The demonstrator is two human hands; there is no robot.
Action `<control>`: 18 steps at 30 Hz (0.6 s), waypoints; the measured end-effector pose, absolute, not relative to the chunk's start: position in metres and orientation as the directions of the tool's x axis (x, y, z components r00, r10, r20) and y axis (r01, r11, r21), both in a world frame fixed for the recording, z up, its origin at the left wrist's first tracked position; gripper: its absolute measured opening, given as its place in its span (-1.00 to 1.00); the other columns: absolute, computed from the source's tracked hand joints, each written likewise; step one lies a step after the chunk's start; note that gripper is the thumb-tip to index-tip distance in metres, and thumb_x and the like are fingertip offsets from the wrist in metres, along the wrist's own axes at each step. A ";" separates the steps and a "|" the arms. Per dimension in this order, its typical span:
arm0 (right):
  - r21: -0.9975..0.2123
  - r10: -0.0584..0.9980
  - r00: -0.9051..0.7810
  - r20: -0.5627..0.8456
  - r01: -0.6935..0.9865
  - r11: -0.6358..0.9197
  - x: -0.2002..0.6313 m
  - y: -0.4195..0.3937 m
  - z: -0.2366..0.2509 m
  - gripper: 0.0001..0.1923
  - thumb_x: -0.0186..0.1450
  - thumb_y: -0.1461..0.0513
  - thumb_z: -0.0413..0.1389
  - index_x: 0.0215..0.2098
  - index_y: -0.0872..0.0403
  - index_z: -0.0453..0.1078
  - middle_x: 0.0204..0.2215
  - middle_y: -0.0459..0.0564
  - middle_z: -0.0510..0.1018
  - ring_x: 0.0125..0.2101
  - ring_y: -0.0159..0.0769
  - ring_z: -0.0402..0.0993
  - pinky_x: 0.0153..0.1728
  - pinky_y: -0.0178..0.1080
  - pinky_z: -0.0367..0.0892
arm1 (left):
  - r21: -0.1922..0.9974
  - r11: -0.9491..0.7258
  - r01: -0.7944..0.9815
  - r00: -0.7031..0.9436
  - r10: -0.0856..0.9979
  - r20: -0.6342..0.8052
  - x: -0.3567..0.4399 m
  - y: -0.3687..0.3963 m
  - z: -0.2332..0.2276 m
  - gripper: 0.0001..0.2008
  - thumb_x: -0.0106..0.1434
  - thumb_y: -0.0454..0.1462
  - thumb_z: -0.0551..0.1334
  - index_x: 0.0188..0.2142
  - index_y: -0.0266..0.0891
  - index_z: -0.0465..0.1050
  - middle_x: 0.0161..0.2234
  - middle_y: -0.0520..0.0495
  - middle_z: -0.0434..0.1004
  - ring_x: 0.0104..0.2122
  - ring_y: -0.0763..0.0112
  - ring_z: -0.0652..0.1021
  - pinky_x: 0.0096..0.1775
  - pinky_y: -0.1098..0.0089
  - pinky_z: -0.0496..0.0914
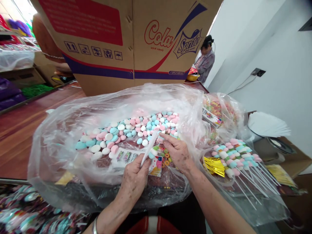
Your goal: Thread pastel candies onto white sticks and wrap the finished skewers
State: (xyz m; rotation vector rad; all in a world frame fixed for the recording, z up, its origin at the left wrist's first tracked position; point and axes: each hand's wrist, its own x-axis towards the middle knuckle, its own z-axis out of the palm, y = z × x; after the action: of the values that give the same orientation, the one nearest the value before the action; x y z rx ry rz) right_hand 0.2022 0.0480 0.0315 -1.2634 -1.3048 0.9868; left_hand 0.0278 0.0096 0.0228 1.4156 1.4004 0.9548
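My left hand is closed around the lower end of a narrow, whitish plastic sleeve, held slanting upward. The fingertips of my right hand are pinched together at its upper end. Beneath and beyond my hands lies a big clear plastic bag, spread open. Pink, blue and white round candies are heaped in it. Close under my hands are small ring-shaped candies and a printed label packet, partly covered by my left hand.
Behind the bag stands a large cardboard box. At right lie candy skewers, gold twist ties, a bag of colourful candies and a stack of white sheets. Wrapped candies fill the lower left. Another person is farther back.
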 end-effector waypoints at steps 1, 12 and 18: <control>-0.978 0.987 0.065 0.148 0.159 0.136 0.201 0.047 0.031 -0.65 0.30 0.22 0.09 0.01 -0.08 0.57 -0.10 -0.14 0.66 -0.24 -0.30 0.63 -0.16 -0.22 0.52 | 0.952 0.047 0.301 0.056 0.996 -0.067 0.028 0.009 0.023 -0.73 0.26 -0.09 0.14 -0.48 -0.18 0.40 -0.60 0.11 0.27 -0.52 0.37 0.27 -0.43 0.40 0.16; -0.914 0.948 -0.170 0.268 0.267 0.306 0.184 0.032 0.023 -0.65 0.36 0.24 0.02 0.00 -0.05 0.57 -0.05 -0.06 0.65 -0.02 -0.24 0.56 0.08 -0.17 0.39 | 0.955 0.056 0.290 0.004 0.998 -0.060 0.029 0.011 0.018 -0.73 0.22 -0.09 0.17 -0.52 -0.17 0.35 -0.60 0.10 0.31 -0.51 0.36 0.32 -0.43 0.40 0.20; -0.909 0.980 0.054 0.189 0.386 0.154 0.213 0.060 0.042 -0.66 0.40 0.15 0.02 0.08 -0.04 0.47 -0.07 -0.06 0.63 -0.16 -0.24 0.56 -0.11 -0.20 0.41 | 0.981 0.093 0.167 -0.088 0.993 -0.079 0.022 0.016 0.016 -0.72 0.22 -0.10 0.22 -0.54 -0.18 0.33 -0.66 0.14 0.25 -0.62 0.46 0.25 -0.56 0.45 0.14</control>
State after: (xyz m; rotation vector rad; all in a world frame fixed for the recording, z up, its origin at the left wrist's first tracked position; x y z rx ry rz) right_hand 0.2132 0.0598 0.0424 -1.3887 -1.4942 0.7997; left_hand 0.0216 0.0157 0.0162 1.2287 1.4359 1.1168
